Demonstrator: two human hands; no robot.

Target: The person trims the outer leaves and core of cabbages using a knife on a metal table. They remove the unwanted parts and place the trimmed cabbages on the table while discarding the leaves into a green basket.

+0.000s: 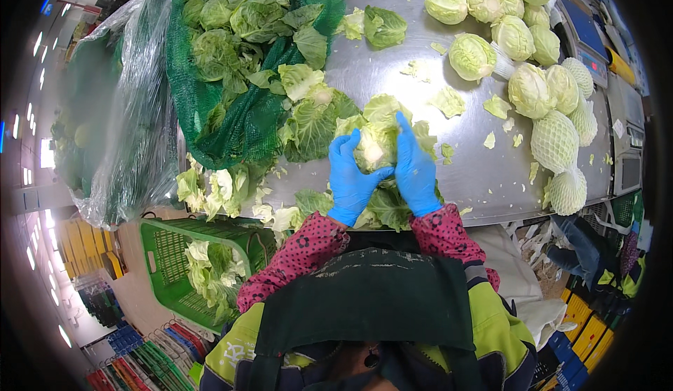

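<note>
Between my two blue-gloved hands sits a pale green cabbage head (374, 146), its cut white stem end turned towards me. My left hand (353, 181) cups it from the left, thumb along its near side. On the other side my right hand (415, 167) presses against it with fingers raised. Loose outer leaves (391, 209) lie beneath and in front of the head. Just to the left, large dark green cabbage leaves (315, 123) rest on the stainless steel table (473, 175).
A green mesh sack (231, 144) of untrimmed cabbages lies at the left beside plastic wrapping (142, 102). Trimmed cabbages (512, 39) and foam-netted ones (554, 141) line the right, near a scale (591, 65). Below the table's left edge stands a green crate (173, 280) holding leaves.
</note>
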